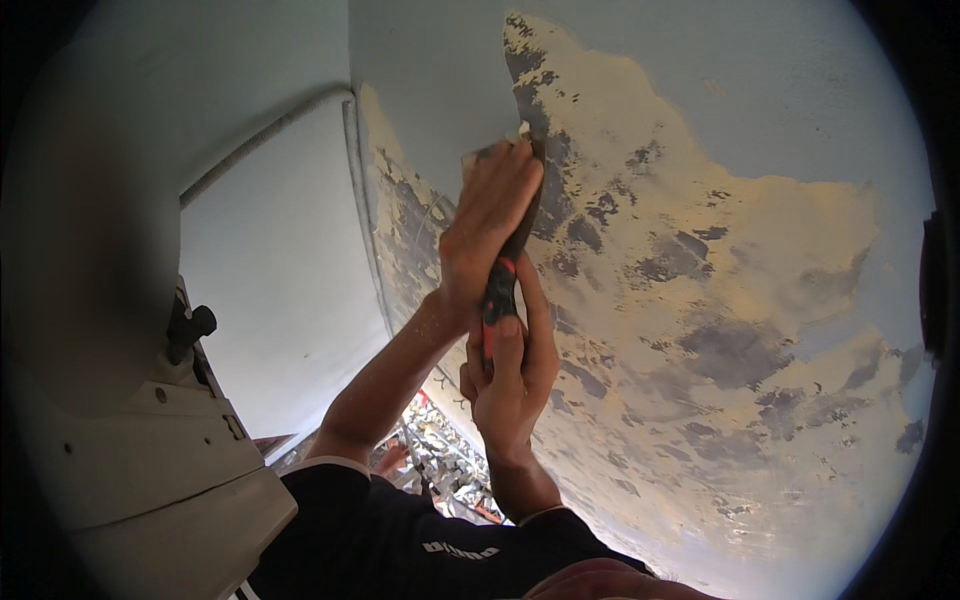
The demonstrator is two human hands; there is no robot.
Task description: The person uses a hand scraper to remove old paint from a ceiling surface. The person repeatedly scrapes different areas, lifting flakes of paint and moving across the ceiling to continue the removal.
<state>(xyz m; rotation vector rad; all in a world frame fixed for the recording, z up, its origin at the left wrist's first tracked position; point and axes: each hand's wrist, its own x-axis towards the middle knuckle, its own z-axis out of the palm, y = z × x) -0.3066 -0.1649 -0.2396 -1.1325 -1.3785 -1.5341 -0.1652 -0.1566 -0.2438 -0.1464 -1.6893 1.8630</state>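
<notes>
My right hand (512, 385) is closed around the black and red handle of a long scraper (499, 285). Higher up, my left hand (490, 210) grips the scraper's dark blade part, its fingers pressed together near the tip. The tool points upward against the wall (700, 270), where pale blue paint borders a peeled area of cream and dark grey patches. A small white flake (524, 129) shows at the tip, by my left fingertips. The blade's edge is mostly hidden behind that hand.
On the left, a white panel (280, 290) is bordered by a grey conduit (265, 130). An off-white metal casing (150, 450) with a black knob (200, 322) stands close by. Paint chips (460, 455) litter the floor below. A dark blurred shape covers the far left.
</notes>
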